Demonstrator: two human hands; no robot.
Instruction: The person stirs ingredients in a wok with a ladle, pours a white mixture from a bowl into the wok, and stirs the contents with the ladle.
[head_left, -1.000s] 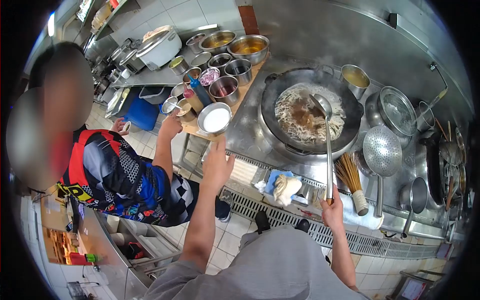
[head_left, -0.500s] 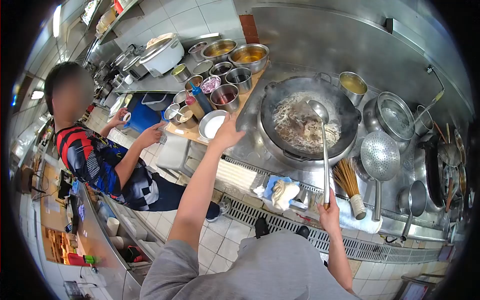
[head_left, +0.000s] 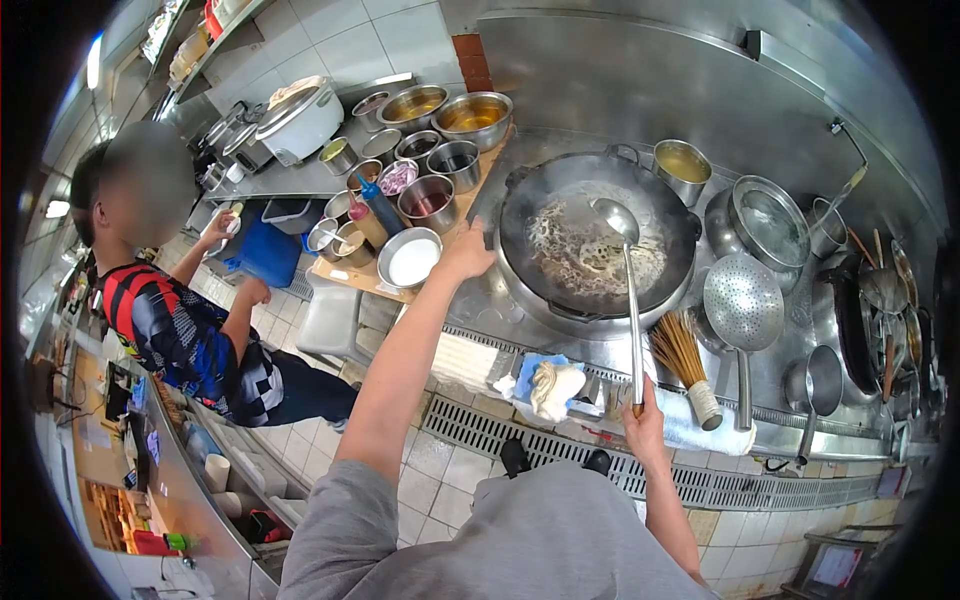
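My right hand (head_left: 645,424) is wrapped round the end of a long-handled ladle (head_left: 632,300). The ladle's bowl hangs over a large dark wok (head_left: 527,272) on the stove. Inside the wok lies a steaming mix (head_left: 585,245) of pale and brown strips in cloudy liquid. My left hand (head_left: 467,252) reaches forward between the wok's left rim and a metal bowl (head_left: 410,258) of white contents. Its fingers look apart, with nothing visible in them, though they are partly foreshortened.
Several metal pots, such as one with red liquid (head_left: 428,200), and squeeze bottles (head_left: 380,208) crowd the left board. A bamboo brush (head_left: 685,360), a perforated strainer (head_left: 743,302) and a folded cloth (head_left: 555,390) lie at right and front. Another person (head_left: 175,320) stands at left.
My left hand has shifted from beside the white-filled bowl towards the wok. The wok's contents look wetter and lower. The view has tilted slightly, and the other person has turned.
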